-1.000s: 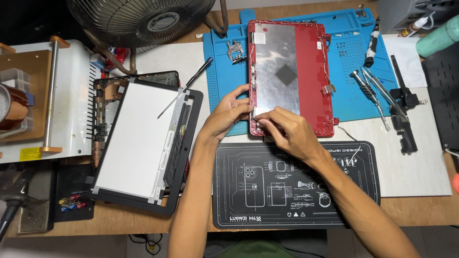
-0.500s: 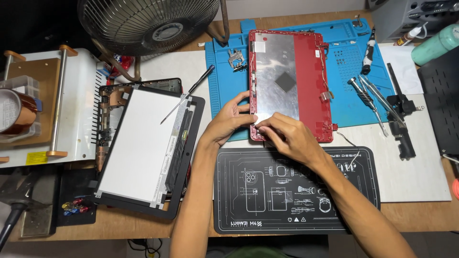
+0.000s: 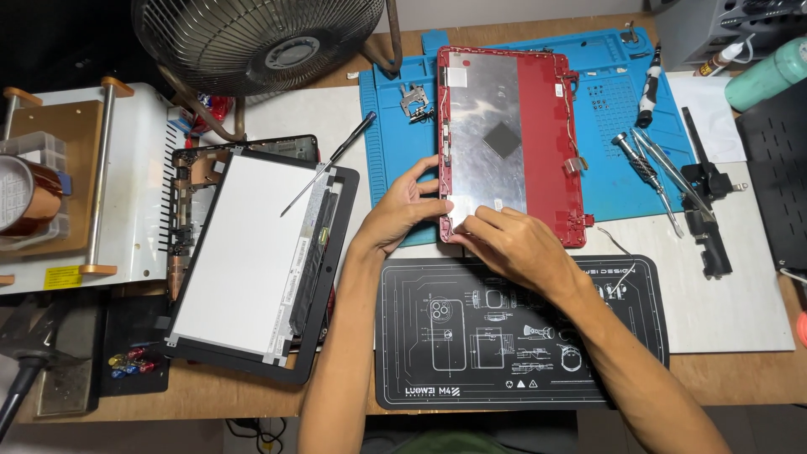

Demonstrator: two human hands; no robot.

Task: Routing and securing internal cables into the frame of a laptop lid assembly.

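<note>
Red lid (image 3: 551, 143) lies inside-up on the blue mat (image 3: 626, 181), long axis running away from the person, silver foil sheet over its left part, dark square pad near the middle; near end hangs just past the mat edge, close to the black mat (image 3: 521, 336). Left hand (image 3: 403, 210) at the lid's near left edge, fingers loosely curled, fingertips touching the rim, thumb up along the side; not clamped on anything I can see. Right hand (image 3: 513, 244) palm-down over the near left corner, fingers bent and pressed onto the foil by a white patch; can't tell if it pinches anything under the fingertips. Hands nearly touching each other at that corner.

Left of them: white panel (image 3: 244, 252) in a black bezel, tilted, with a screwdriver (image 3: 328, 164) lying across its upper right corner; fan (image 3: 261, 42) at the far edge of the counter (image 3: 723, 378); tape roll (image 3: 25, 197) far left. Right of the lid: two more drivers (image 3: 651, 172) across the mat edge, black hinge tool (image 3: 706, 219) beyond, teal bottle (image 3: 769, 71) at far right.
</note>
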